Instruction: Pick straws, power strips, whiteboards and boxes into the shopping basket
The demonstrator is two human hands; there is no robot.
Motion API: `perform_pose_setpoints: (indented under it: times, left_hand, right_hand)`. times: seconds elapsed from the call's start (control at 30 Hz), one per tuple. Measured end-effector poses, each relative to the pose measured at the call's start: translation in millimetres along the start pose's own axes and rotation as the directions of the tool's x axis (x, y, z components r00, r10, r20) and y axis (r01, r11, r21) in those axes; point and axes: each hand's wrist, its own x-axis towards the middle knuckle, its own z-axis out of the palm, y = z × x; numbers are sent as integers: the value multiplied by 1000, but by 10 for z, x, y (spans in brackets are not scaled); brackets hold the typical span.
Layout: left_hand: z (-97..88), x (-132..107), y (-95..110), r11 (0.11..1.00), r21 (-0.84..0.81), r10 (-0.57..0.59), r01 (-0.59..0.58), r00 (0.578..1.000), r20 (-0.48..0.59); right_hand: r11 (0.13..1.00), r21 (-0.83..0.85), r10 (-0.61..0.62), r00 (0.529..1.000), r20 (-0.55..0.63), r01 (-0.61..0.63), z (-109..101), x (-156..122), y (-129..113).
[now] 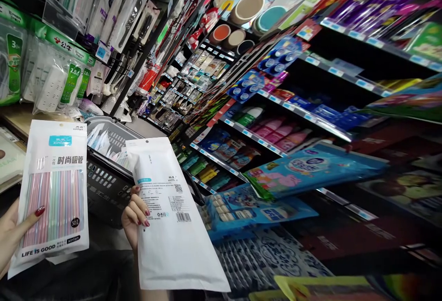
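My left hand (22, 225) is closed on a white pack of drinking straws (55, 199), its thumb across the clear window. Pastel striped straws show through that window, and the printed front faces me. In my right hand (134, 218) is a second white pack (179, 246), held by its left edge with the fingertips over the front. Its printed back, with a barcode and small text, is turned toward me, so its contents are hidden. The two packs are apart, side by side. Behind them stands a dark shopping basket (103, 190) with several packaged items inside.
Power strips (51, 84) in clear bags hang at the left. Packaged knives (133, 15) hang above them. Shelves with price tags (311, 117) run along the right, and blue packs (314, 167) jut out close to my right side. An aisle floor (148, 128) shows beyond the basket.
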Motion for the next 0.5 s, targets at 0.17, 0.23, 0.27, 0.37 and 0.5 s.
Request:
perform_pose_setpoints:
  times: [0.17,0.23,0.27,0.37,0.5]
  left_hand:
    - [-11,-2,5,1000,-10,-2,2,1000,19]
    - [-25,11,-11,1000,-4,-14,14,999,34]
    - [-31,20,-23,1000,0,-11,11,999,41]
    - [-35,36,-61,999,17,33,-34,998,51]
    - [-20,18,-69,994,50,97,-98,995,31]
  right_hand:
    - [991,-131,-38,999,-10,36,75,-47,30]
    - [970,-240,-47,999,-9,43,81,-70,33]
    - [958,-284,-42,999,-3,40,74,-80,31]
    - [945,-325,-22,999,42,35,39,-96,20]
    - [873,-483,-58,998,28,64,32,-87,-31]
